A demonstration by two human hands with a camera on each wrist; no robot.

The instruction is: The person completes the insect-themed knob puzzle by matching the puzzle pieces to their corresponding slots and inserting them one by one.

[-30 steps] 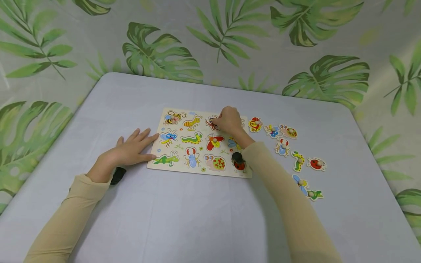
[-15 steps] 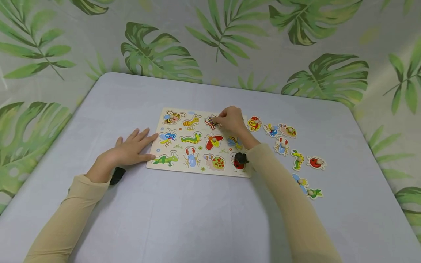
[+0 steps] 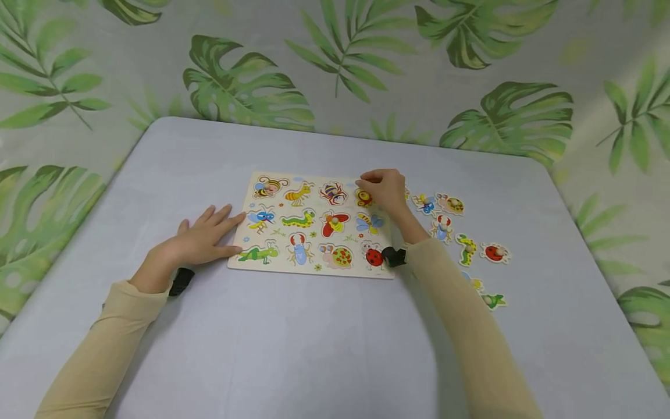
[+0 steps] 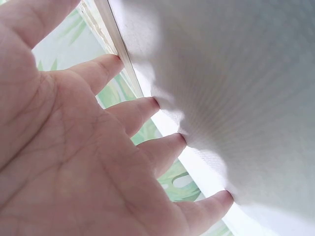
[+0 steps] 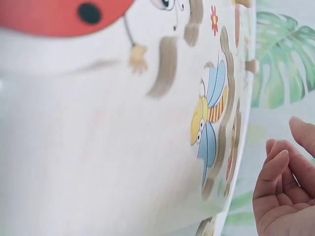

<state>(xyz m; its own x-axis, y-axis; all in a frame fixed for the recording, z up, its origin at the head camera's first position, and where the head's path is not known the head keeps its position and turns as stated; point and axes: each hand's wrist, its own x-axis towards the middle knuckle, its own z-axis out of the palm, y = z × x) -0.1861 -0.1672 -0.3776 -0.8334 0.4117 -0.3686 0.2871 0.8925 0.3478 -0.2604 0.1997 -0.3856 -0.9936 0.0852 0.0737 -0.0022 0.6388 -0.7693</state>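
Observation:
A pale wooden peg-puzzle board [image 3: 285, 265] printed with insects lies mid-table. My left hand [image 3: 193, 243] rests spread on the cloth, its thumb and forefinger at the board's left edge; in the left wrist view the fingertips [image 4: 110, 64] line up along that edge. Over the board's top right corner is my right hand [image 3: 386, 189], partly covering a red-and-yellow insect picture [image 3: 363, 198]. The right wrist view shows its thumb apart from loosely bent fingers [image 5: 273, 169], with nothing between them. The spider piece [image 3: 333, 193] sits at its place in the top row.
A bee piece [image 3: 269, 187] and a red-winged bug piece [image 3: 335, 222] also sit on the board. Loose knobbed pieces lie to the right, among them a snail [image 3: 450, 203], stag beetle [image 3: 442, 228], caterpillar [image 3: 466, 249], ladybird [image 3: 495, 252] and grasshopper [image 3: 493, 300].
My right hand has turned the spider piece, let go of it and moved right toward the board's corner. The left hand has stayed at the left edge. The head view has shifted slightly.

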